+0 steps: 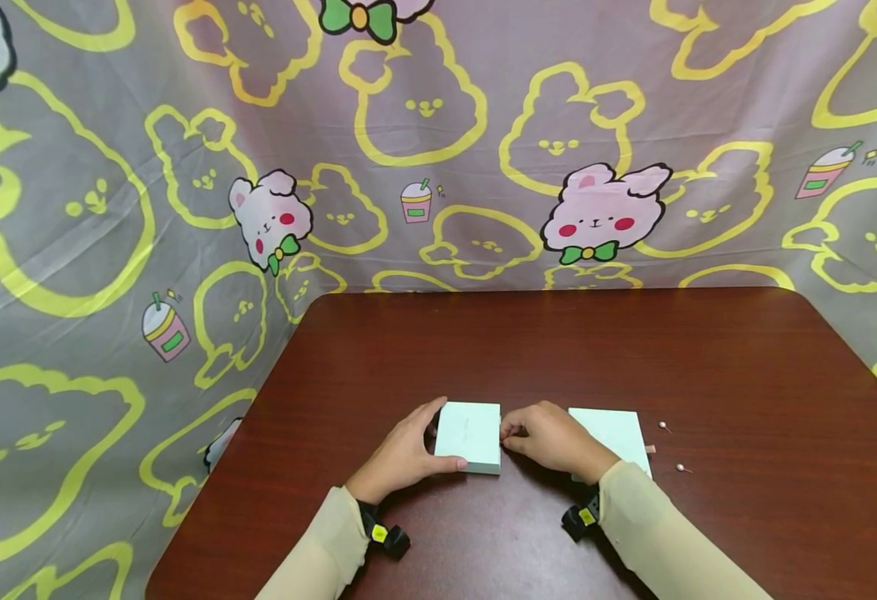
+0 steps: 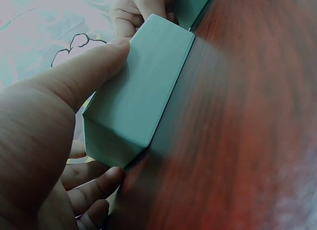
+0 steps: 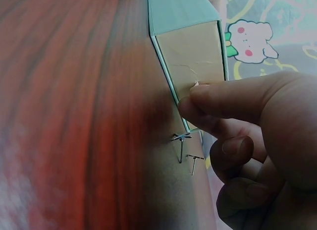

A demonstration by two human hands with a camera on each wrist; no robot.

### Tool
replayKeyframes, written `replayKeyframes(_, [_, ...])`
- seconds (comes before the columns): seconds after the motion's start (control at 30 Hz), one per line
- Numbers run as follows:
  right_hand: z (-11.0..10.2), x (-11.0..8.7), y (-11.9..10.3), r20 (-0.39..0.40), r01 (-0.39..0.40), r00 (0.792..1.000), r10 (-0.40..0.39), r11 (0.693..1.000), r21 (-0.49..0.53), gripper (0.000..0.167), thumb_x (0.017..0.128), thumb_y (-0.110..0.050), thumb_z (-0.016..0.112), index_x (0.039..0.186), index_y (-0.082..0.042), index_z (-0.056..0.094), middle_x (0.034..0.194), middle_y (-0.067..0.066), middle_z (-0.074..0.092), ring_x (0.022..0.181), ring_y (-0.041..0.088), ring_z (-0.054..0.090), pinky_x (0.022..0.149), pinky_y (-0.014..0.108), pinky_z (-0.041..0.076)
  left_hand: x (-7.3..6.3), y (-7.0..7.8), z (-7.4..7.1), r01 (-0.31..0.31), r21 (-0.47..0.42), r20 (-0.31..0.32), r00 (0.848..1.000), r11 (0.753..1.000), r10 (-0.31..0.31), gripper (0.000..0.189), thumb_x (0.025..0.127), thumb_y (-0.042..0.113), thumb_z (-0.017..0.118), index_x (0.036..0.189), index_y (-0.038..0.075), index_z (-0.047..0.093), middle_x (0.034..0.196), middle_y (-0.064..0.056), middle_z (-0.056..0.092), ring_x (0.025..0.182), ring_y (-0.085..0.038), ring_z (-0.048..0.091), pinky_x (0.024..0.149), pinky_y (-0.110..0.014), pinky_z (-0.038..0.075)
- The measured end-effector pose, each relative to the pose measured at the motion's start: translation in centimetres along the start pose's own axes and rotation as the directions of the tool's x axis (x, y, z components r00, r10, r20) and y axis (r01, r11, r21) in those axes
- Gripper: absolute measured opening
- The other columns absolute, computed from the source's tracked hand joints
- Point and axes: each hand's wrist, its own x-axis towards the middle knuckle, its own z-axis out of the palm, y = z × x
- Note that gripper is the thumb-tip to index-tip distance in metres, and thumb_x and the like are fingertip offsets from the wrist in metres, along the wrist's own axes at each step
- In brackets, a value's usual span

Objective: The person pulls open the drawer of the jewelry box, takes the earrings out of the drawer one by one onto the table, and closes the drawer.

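A small mint-green box (image 1: 468,433) with faint lettering on its lid stands on the table. My left hand (image 1: 408,450) grips it from the left, thumb along the near side and fingers at the far left corner. In the right wrist view the box's right end shows a beige inner face (image 3: 190,56) framed by the green sleeve. Against that face my right hand (image 1: 554,437) pinches a small pale tab (image 3: 196,84), mostly hidden by the thumb and forefinger. Partly under the right forearm lies a second mint-green piece (image 1: 611,429) with a pinkish tab (image 1: 650,449).
Two small pearl-headed pins or earrings, one farther (image 1: 663,425) and one nearer (image 1: 680,467), lie at the right. Small metal pieces with thin stems (image 3: 181,148) show near the box in the right wrist view. A patterned cloth (image 1: 483,167) hangs behind the brown table (image 1: 558,350).
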Motion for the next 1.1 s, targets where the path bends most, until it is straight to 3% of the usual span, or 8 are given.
replayKeyframes(0.23, [0.0,-0.1,0.1,-0.010,-0.001,1.000,0.001,1.000,0.006,0.011,0.087,-0.019,0.073,0.080,-0.028,0.070,0.073,-0.024,0.059,0.068,-0.002,0.054,0.065,0.029,0.046,0.1,0.0,0.0,0.001,-0.015,0.020,1.000,1.000,-0.001,0.109,0.069,0.072,0.072,0.153,0.017,0.031,0.145,-0.005,0.042,0.117,-0.017,0.049,0.095,-0.043,0.041])
replayKeyframes(0.43, [0.1,0.3,0.3,-0.039,-0.006,0.999,0.008,0.999,0.041,0.012,0.087,-0.018,0.072,0.082,-0.028,0.070,0.073,-0.023,0.059,0.066,-0.001,0.054,0.064,0.028,0.047,0.2,-0.4,-0.2,-0.019,-0.017,0.005,1.000,1.000,0.020,0.108,0.070,0.070,0.073,0.153,0.015,0.031,0.125,-0.001,0.050,0.100,-0.013,0.051,0.084,-0.037,0.043])
replayKeyframes(0.63, [-0.2,0.6,0.4,-0.045,-0.074,0.995,0.086,0.972,0.222,0.012,0.092,-0.014,0.068,0.085,-0.024,0.070,0.068,-0.009,0.063,0.052,0.007,0.054,0.056,0.029,0.048,0.7,-0.9,0.0,-0.041,-0.018,-0.015,0.999,0.999,0.041,0.108,0.070,0.071,0.073,0.152,0.013,0.032,0.117,0.002,0.051,0.095,-0.012,0.051,0.079,-0.034,0.043])
replayKeyframes(0.87, [-1.3,0.5,0.1,-0.167,-0.079,0.978,0.127,0.961,0.266,0.005,0.093,-0.019,0.068,0.093,-0.021,0.073,0.079,-0.012,0.063,0.066,0.009,0.056,0.062,0.031,0.048,0.7,-1.6,0.1,-0.023,-0.016,-0.008,1.000,1.000,0.023,0.106,0.071,0.070,0.072,0.152,0.015,0.031,0.106,0.004,0.052,0.092,-0.012,0.051,0.076,-0.033,0.043])
replayKeyframes(1.0, [-1.8,0.1,0.1,-0.202,-0.092,0.966,0.158,0.948,0.304,0.005,0.093,-0.022,0.068,0.093,-0.026,0.072,0.078,-0.008,0.064,0.063,0.012,0.054,0.057,0.031,0.046,0.5,-2.1,0.0,-0.019,-0.065,-0.014,1.000,0.998,0.018,0.104,0.074,0.066,0.073,0.153,0.014,0.031,0.108,0.002,0.052,0.091,-0.012,0.052,0.075,-0.033,0.044])
replayKeyframes(1.1, [-2.1,-0.5,0.2,-0.214,-0.100,0.961,0.176,0.941,0.324,0.007,0.093,-0.021,0.069,0.094,-0.027,0.071,0.080,-0.003,0.067,0.062,0.013,0.053,0.056,0.031,0.046,0.4,-2.4,-0.2,-0.016,-0.119,-0.039,0.999,0.993,0.012,0.101,0.076,0.060,0.075,0.153,0.012,0.031,0.122,0.000,0.053,0.092,-0.012,0.052,0.076,-0.034,0.045])
